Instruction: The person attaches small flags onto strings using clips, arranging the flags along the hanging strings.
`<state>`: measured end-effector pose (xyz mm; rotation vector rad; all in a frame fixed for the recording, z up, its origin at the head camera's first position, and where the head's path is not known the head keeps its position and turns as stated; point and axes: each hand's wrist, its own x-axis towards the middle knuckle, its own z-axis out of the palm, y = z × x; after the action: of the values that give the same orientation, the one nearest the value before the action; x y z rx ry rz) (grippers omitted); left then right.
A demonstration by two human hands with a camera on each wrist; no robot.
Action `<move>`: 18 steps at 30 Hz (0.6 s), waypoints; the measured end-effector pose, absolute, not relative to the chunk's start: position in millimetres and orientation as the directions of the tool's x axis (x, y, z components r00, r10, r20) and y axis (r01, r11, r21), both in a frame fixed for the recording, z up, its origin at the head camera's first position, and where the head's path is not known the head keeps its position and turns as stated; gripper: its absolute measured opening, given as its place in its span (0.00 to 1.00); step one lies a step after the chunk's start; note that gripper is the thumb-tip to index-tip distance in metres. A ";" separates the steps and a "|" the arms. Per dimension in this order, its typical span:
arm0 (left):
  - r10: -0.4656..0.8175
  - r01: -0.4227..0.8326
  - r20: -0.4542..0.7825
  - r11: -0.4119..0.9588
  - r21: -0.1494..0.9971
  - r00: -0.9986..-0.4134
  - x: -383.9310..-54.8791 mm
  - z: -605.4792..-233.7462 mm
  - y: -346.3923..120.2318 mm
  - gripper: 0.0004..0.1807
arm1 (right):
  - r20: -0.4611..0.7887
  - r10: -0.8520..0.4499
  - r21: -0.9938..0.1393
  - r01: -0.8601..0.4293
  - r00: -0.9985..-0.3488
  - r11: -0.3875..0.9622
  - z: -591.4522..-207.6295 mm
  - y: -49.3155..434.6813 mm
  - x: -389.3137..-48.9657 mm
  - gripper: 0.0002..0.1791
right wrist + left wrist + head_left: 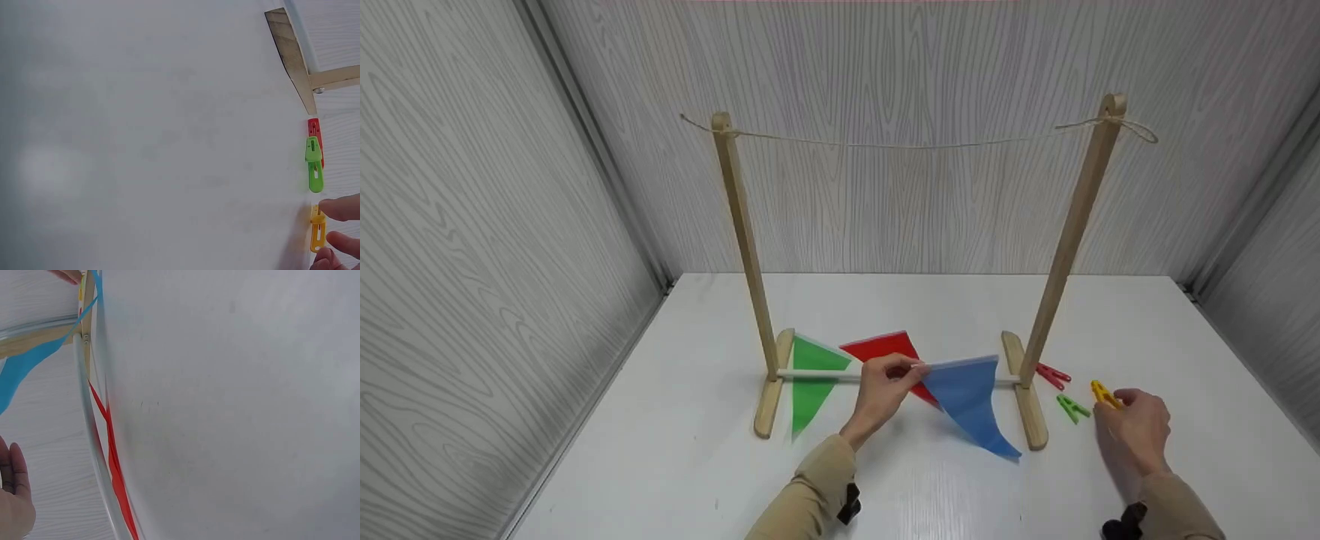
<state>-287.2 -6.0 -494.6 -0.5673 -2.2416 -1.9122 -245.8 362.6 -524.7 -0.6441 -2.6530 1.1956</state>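
My left hand (883, 388) pinches the upper left corner of a blue triangular pennant (971, 397), which hangs above the table to the right. Over to the right, thumb and fingertips of my right hand (1136, 427) pinch a yellow clothespin (1102, 394) low at the table; the fingers hide part of it. In the right wrist view the yellow clothespin (318, 228) shows between the fingertips. Beside it lie a green clothespin (1072, 408) and a red clothespin (1053, 375). A red pennant (885, 346) lies partly behind the left hand, with a green pennant (814, 375) farther left.
A wooden stand has a left post (746, 240) and a right post (1072, 240), joined low by a white rod (817, 373). A thin string (885, 145) is tied between the post tops. White table (660, 420) beneath, with grey panel walls on three sides.
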 end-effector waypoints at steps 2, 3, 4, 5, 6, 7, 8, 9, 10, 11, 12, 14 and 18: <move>0.189 0.366 0.339 0.130 0.922 -0.922 -287.2 -494.5 -5.4 0.08 | -0.049 0.446 -0.738 0.334 -0.894 0.587 -525.1 364.5 -245.9 0.28; 0.187 0.364 0.337 0.136 0.921 -0.923 -287.2 -494.4 -5.0 0.09 | -0.057 0.448 -0.736 0.341 -0.892 0.585 -525.1 365.1 -246.0 0.28; 0.184 0.363 0.336 0.142 0.921 -0.924 -287.3 -494.2 -4.5 0.09 | -0.063 0.449 -0.735 0.346 -0.891 0.583 -525.1 365.5 -246.2 0.28; 0.181 0.362 0.334 0.150 0.920 -0.925 -287.6 -494.2 -4.0 0.08 | -0.067 0.452 -0.733 0.351 -0.890 0.582 -525.4 365.8 -246.5 0.28; 0.179 0.361 0.333 0.158 0.919 -0.926 -287.6 -493.8 -3.5 0.08 | -0.070 0.455 -0.732 0.355 -0.888 0.581 -525.6 366.0 -246.8 0.28; 0.177 0.360 0.332 0.163 0.919 -0.927 -287.7 -494.0 -3.1 0.08 | -0.075 0.457 -0.731 0.361 -0.886 0.579 -525.6 366.0 -247.1 0.28; 0.176 0.360 0.331 0.168 0.918 -0.927 -287.6 -493.9 -2.8 0.08 | -0.080 0.459 -0.730 0.366 -0.885 0.577 -525.6 366.0 -247.2 0.28; 0.176 0.361 0.332 0.170 0.917 -0.927 -287.3 -493.7 -2.5 0.08 | -0.085 0.459 -0.731 0.368 -0.884 0.575 -525.5 366.1 -247.3 0.28; 0.176 0.358 0.329 0.173 0.917 -0.928 -287.0 -493.6 -2.4 0.08 | -0.094 0.458 -0.731 0.373 -0.884 0.571 -525.7 366.2 -247.4 0.28; 0.177 0.358 0.329 0.174 0.917 -0.928 -286.8 -493.9 -2.6 0.08 | -0.102 0.456 -0.732 0.377 -0.884 0.568 -525.8 366.3 -247.4 0.28; 0.178 0.357 0.328 0.171 0.918 -0.928 -286.5 -494.0 -2.8 0.08 | -0.111 0.455 -0.735 0.381 -0.884 0.561 -525.5 366.4 -247.4 0.28; 0.180 0.356 0.327 0.163 0.920 -0.928 -285.8 -494.1 -3.6 0.09 | -0.128 0.450 -0.742 0.386 -0.884 0.548 -525.0 366.4 -247.2 0.29; 0.182 0.350 0.325 0.134 0.927 -0.928 -285.2 -492.6 -5.1 0.09 | -0.124 0.438 -0.759 0.369 -0.891 0.537 -524.2 365.1 -246.9 0.28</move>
<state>-285.2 -5.1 -492.6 -0.5349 -2.2614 -1.9105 -246.9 365.1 -524.2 -0.7056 -2.6817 1.2947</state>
